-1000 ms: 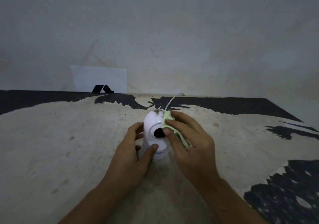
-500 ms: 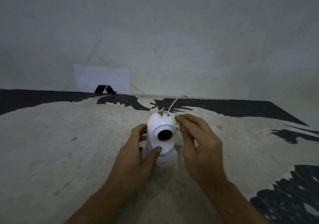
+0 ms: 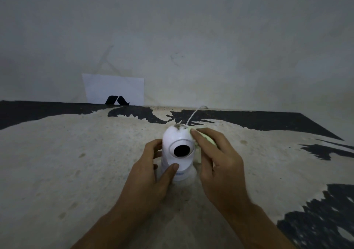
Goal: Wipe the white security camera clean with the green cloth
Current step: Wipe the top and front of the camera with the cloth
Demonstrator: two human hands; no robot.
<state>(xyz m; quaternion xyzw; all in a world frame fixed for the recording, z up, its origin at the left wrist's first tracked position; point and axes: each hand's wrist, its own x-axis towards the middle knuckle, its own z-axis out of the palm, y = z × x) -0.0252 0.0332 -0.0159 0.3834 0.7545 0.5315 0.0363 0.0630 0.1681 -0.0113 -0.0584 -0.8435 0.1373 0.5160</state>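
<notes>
- Two hands work near the middle of the surface point(image 3: 57, 172).
- Our left hand point(image 3: 147, 174) grips the white security camera point(image 3: 177, 152).
- Our right hand point(image 3: 220, 164) presses the green cloth point(image 3: 209, 139) against its side.

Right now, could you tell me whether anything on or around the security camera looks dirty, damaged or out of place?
Yes: a dark, speckled patch of grime sits on the crown of the white security camera, beside the green cloth under the right hand. The tabletop's black coating is largely worn away.
</notes>
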